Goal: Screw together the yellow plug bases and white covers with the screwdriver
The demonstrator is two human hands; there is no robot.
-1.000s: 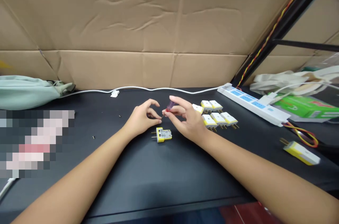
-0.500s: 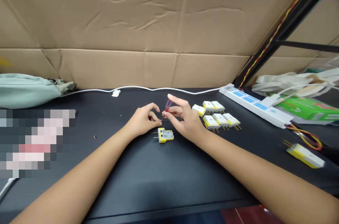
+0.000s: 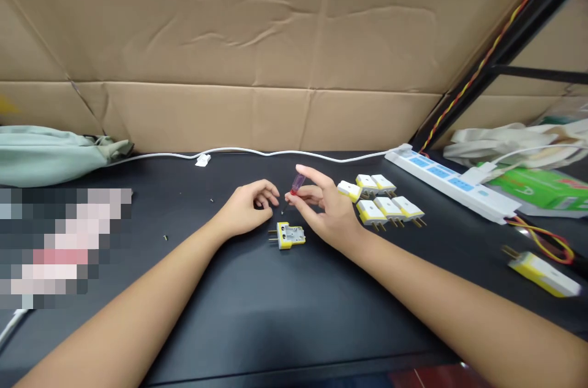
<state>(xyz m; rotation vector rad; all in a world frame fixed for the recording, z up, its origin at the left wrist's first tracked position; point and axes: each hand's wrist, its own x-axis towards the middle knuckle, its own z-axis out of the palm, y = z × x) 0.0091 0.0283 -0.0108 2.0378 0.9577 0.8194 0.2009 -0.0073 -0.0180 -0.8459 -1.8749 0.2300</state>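
My right hand (image 3: 328,204) grips a small screwdriver (image 3: 298,182) with a translucent purple handle and a red collar. Its shaft slants down to the left, and a tiny screw (image 3: 282,212) shows at the tip. To the left of that tip is my left hand (image 3: 248,209), fingers loosely curled, thumb apart from them, with nothing visible in it. Just below the tip lies an opened yellow and grey plug (image 3: 290,235) on the black table, its two pins to the left and its inside facing up.
Several white and yellow plugs (image 3: 389,207) lie right of my right hand; another plug (image 3: 544,273) is farther right. Behind them stands a white power strip (image 3: 452,183). Loose screws (image 3: 166,237) lie at left. A white cable (image 3: 275,154) runs along the cardboard (image 3: 220,115).
My left thumb and fingers have drawn back left from the screwdriver tip, leaving a small screw visible there. The screwdriver tilts slightly more. The whole view has shifted a little.
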